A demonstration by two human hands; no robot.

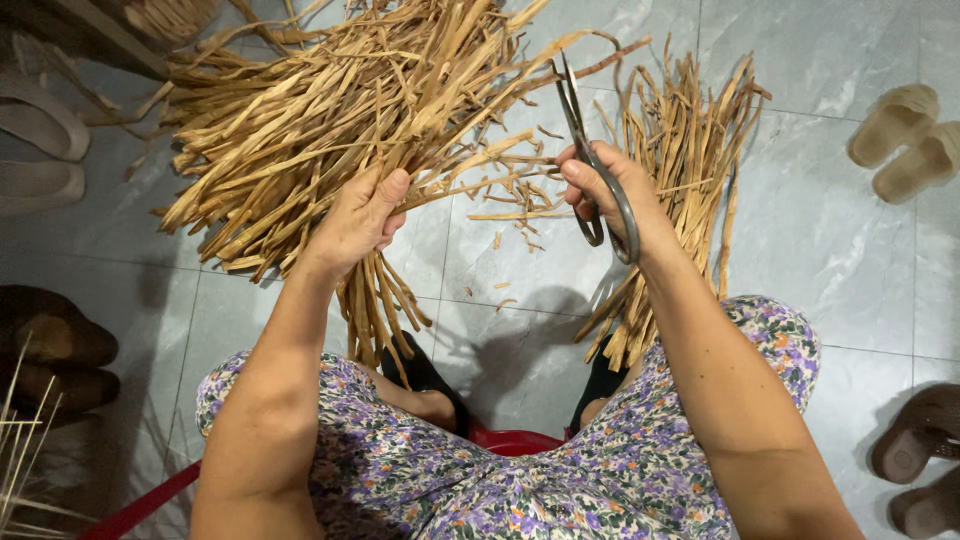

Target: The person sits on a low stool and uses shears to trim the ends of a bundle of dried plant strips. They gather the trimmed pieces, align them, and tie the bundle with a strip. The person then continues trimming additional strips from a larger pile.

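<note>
Overhead, a big bundle of dried plant strips [330,120] fans across the grey tiled floor [820,230], gripped at its neck by the left hand [358,222], fingers wrapped tight to steady it. Beside it, the right hand [610,190], fingers hooked through the handles, holds scissors [590,150] blades-up among the ends; a smaller trimmed pile [680,180] lies behind.

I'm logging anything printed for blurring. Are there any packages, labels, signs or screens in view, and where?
None in view. The left hand grips a bundle of dry tan strips, the right hand holds scissors, and sandals lie on the grey tiled floor; nothing shows print.
</note>
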